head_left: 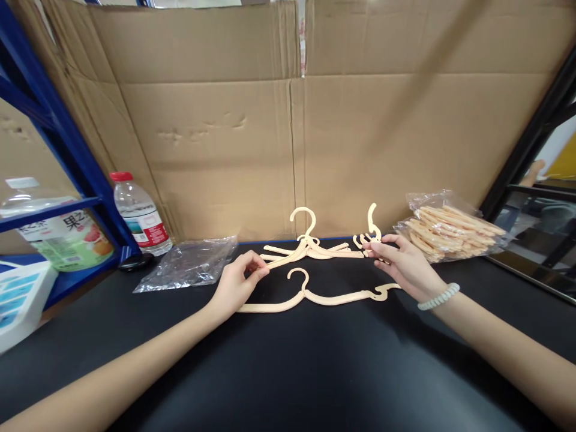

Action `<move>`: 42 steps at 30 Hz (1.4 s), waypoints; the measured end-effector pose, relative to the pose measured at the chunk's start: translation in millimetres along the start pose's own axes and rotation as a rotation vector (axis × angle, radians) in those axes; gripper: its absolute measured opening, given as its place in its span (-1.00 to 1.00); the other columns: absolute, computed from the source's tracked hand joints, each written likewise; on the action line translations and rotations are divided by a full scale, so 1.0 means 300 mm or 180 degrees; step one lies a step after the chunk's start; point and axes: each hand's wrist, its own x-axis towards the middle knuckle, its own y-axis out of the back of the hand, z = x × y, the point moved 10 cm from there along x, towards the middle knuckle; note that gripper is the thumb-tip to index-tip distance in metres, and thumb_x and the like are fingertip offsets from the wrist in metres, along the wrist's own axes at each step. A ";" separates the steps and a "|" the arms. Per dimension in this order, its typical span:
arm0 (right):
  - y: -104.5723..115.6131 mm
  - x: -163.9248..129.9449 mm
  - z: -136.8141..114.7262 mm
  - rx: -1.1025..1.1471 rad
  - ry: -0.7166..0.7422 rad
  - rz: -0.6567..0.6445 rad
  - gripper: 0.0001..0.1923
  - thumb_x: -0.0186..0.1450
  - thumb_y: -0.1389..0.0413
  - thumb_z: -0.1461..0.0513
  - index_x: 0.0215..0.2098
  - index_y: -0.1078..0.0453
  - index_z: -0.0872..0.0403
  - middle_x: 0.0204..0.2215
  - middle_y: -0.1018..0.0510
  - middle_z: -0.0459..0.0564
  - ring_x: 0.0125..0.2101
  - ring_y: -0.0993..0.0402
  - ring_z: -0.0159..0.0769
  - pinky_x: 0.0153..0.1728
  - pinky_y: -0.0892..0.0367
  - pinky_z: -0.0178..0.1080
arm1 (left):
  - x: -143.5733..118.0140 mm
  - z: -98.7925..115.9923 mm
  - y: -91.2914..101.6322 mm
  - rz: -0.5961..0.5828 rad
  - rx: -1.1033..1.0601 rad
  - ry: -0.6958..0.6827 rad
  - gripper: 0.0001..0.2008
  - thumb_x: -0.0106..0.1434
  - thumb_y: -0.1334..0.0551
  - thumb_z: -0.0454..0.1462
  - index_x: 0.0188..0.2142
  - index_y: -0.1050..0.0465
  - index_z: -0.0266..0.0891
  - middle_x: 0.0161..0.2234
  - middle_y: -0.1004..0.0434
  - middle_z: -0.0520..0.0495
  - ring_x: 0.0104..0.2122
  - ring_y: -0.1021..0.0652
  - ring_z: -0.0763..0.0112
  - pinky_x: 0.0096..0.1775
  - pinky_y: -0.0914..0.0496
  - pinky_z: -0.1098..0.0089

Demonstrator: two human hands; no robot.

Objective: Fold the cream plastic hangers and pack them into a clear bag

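Observation:
A cream plastic clothes hanger (333, 254) spans the space between my hands at the back of the black table, its hook standing up. My left hand (240, 276) pinches its left end between thumb and fingers. At the other end, my right hand (402, 264) is closed in a pinch, and the fingers partly hide what they grip. A curved hook piece (372, 222) rises beside those fingertips. More hanger arms lie under and behind the held one. Nearer me, another hanger (337, 299) lies flat, its left end partly behind my left hand and a small hook at its right end.
Clear bags of more hanger parts (450, 228) lie at the right. On the left are an empty-looking plastic bag (189, 264), a red-capped bottle (141, 216), a larger bottle (67, 234) and a blue metal frame (45, 108). A cardboard wall (216, 132) closes off the back.

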 end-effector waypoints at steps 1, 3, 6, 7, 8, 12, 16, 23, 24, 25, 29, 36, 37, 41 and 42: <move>-0.004 0.001 0.011 0.0018 -0.0073 -0.0043 -0.70 0.06 -0.34 0.17 -0.32 -0.35 0.00 -0.25 -0.61 -0.03 -0.28 -0.52 -0.28 -0.36 -0.46 -0.28 | 0.000 0.000 0.001 0.0012 -0.0009 0.0005 -0.89 0.20 -0.19 -0.24 -0.44 -0.35 -0.19 -0.47 -0.48 0.02 -0.44 -0.50 0.37 -0.36 -0.38 0.37; -0.017 0.002 0.031 0.0010 -0.0215 -0.0198 -0.74 0.09 -0.32 0.18 -0.28 -0.39 0.00 -0.21 -0.60 -0.02 -0.22 -0.51 -0.26 -0.30 -0.47 -0.27 | 0.000 -0.001 0.003 0.0029 -0.0015 0.0021 -0.89 0.19 -0.20 -0.25 -0.45 -0.36 -0.20 -0.47 -0.48 0.02 -0.43 -0.49 0.37 -0.34 -0.38 0.35; -0.033 0.006 0.053 0.0008 -0.0353 -0.0419 -0.83 0.11 -0.30 0.18 -0.34 -0.44 0.02 -0.16 -0.57 0.00 -0.12 -0.47 -0.24 -0.21 -0.45 -0.27 | 0.000 -0.003 0.004 0.0034 -0.0019 0.0039 -0.90 0.18 -0.20 -0.25 -0.45 -0.37 -0.20 -0.47 -0.47 0.02 -0.43 -0.49 0.37 -0.34 -0.38 0.34; -0.034 0.008 0.057 0.0006 -0.0361 -0.0444 -0.83 0.10 -0.30 0.18 -0.38 -0.44 0.03 -0.16 -0.56 0.00 -0.12 -0.46 -0.24 -0.20 -0.45 -0.28 | 0.000 -0.002 0.004 0.0033 -0.0022 0.0040 -0.90 0.18 -0.20 -0.25 -0.45 -0.37 -0.20 -0.46 -0.47 0.02 -0.43 -0.49 0.36 -0.33 -0.38 0.34; -0.033 0.010 0.058 -0.0011 -0.0355 -0.0454 -0.82 0.09 -0.31 0.17 -0.41 -0.43 0.03 -0.17 -0.55 -0.01 -0.14 -0.45 -0.26 -0.21 -0.44 -0.29 | 0.000 -0.001 0.004 0.0033 -0.0025 0.0038 -0.90 0.19 -0.20 -0.25 -0.45 -0.37 -0.20 -0.46 -0.47 0.02 -0.42 -0.49 0.36 -0.33 -0.38 0.34; -0.034 0.014 0.053 -0.0136 -0.0331 -0.0518 -0.75 0.04 -0.35 0.13 -0.41 -0.42 0.05 -0.38 -0.47 -0.08 -0.36 -0.41 -0.36 -0.35 -0.42 -0.32 | -0.001 0.005 0.005 0.0043 -0.0032 0.0024 -0.90 0.19 -0.20 -0.25 -0.45 -0.37 -0.20 -0.45 -0.47 0.01 -0.41 -0.49 0.35 -0.33 -0.37 0.34; -0.040 0.013 0.043 -0.0207 -0.0357 -0.0634 -0.72 0.07 -0.33 0.08 -0.43 -0.40 0.06 -0.45 -0.42 -0.09 -0.40 -0.39 -0.36 -0.35 -0.41 -0.30 | -0.003 0.007 0.005 0.0052 -0.0050 0.0007 -0.90 0.19 -0.20 -0.26 -0.45 -0.36 -0.20 -0.46 -0.47 0.01 -0.41 -0.49 0.36 -0.33 -0.37 0.34; -0.053 0.012 0.080 -0.0242 -0.0656 -0.0907 -0.79 0.14 -0.28 0.12 -0.44 -0.39 0.05 -0.36 -0.51 0.00 -0.22 -0.50 -0.19 -0.17 -0.47 -0.13 | -0.003 -0.002 0.003 0.0074 -0.0088 -0.0004 -0.90 0.18 -0.20 -0.26 -0.46 -0.36 -0.20 -0.46 -0.46 0.01 -0.40 -0.49 0.35 -0.32 -0.38 0.33; -0.059 0.009 0.090 -0.0236 -0.0735 -0.0975 -0.80 0.16 -0.27 0.13 -0.45 -0.38 0.04 -0.36 -0.53 0.02 -0.20 -0.52 -0.15 -0.14 -0.47 -0.10 | -0.003 -0.004 0.003 0.0078 -0.0095 -0.0008 -0.90 0.18 -0.20 -0.26 -0.45 -0.36 -0.20 -0.46 -0.46 0.01 -0.41 -0.49 0.35 -0.32 -0.38 0.32; -0.064 0.006 0.098 -0.0225 -0.0815 -0.1031 -0.81 0.17 -0.26 0.14 -0.46 -0.37 0.04 -0.35 -0.55 0.03 -0.17 -0.53 -0.12 -0.12 -0.47 -0.08 | -0.003 -0.005 0.003 0.0082 -0.0101 -0.0012 -0.90 0.18 -0.21 -0.26 -0.45 -0.35 -0.19 -0.46 -0.46 0.02 -0.41 -0.49 0.35 -0.32 -0.38 0.32; -0.071 -0.007 0.119 -0.0128 -0.1093 -0.1022 -0.86 0.24 -0.21 0.21 -0.45 -0.37 0.05 -0.36 -0.60 0.07 -0.18 -0.56 -0.13 -0.16 -0.50 -0.15 | -0.004 -0.007 0.004 0.0091 -0.0105 -0.0035 -0.91 0.17 -0.21 -0.26 -0.45 -0.36 -0.19 -0.45 -0.47 0.01 -0.40 -0.49 0.35 -0.29 -0.39 0.31; -0.076 -0.021 0.130 0.0047 -0.1296 -0.0964 -0.88 0.22 -0.22 0.27 -0.46 -0.39 0.07 -0.44 -0.58 0.04 -0.32 -0.58 -0.23 -0.28 -0.54 -0.25 | -0.005 -0.005 0.003 0.0091 -0.0085 -0.0072 -0.91 0.18 -0.21 -0.27 -0.44 -0.37 -0.19 -0.44 -0.46 0.00 -0.38 -0.49 0.33 -0.27 -0.38 0.28; -0.077 -0.020 0.128 0.0018 -0.1247 -0.1002 -0.87 0.20 -0.23 0.26 -0.46 -0.38 0.07 -0.44 -0.57 0.03 -0.35 -0.57 -0.25 -0.28 -0.54 -0.23 | -0.006 -0.005 0.003 0.0088 -0.0083 -0.0077 -0.92 0.18 -0.21 -0.27 -0.44 -0.37 -0.19 -0.44 -0.46 0.00 -0.38 -0.49 0.33 -0.27 -0.38 0.28; -0.080 -0.013 0.122 -0.0102 -0.1047 -0.1077 -0.81 0.16 -0.27 0.24 -0.49 -0.33 0.06 -0.47 -0.53 -0.01 -0.45 -0.52 -0.31 -0.29 -0.56 -0.22 | -0.007 -0.005 0.000 0.0072 -0.0072 -0.0081 -0.91 0.17 -0.22 -0.27 -0.45 -0.36 -0.19 -0.44 -0.47 0.01 -0.38 -0.49 0.32 -0.28 -0.38 0.29; -0.079 -0.012 0.123 -0.0115 -0.1020 -0.1065 -0.80 0.16 -0.27 0.24 -0.50 -0.33 0.06 -0.49 -0.51 -0.03 -0.46 -0.51 -0.32 -0.30 -0.56 -0.23 | -0.008 -0.005 0.000 0.0074 -0.0065 -0.0078 -0.91 0.17 -0.22 -0.27 -0.45 -0.36 -0.19 -0.45 -0.47 0.01 -0.38 -0.49 0.32 -0.27 -0.38 0.28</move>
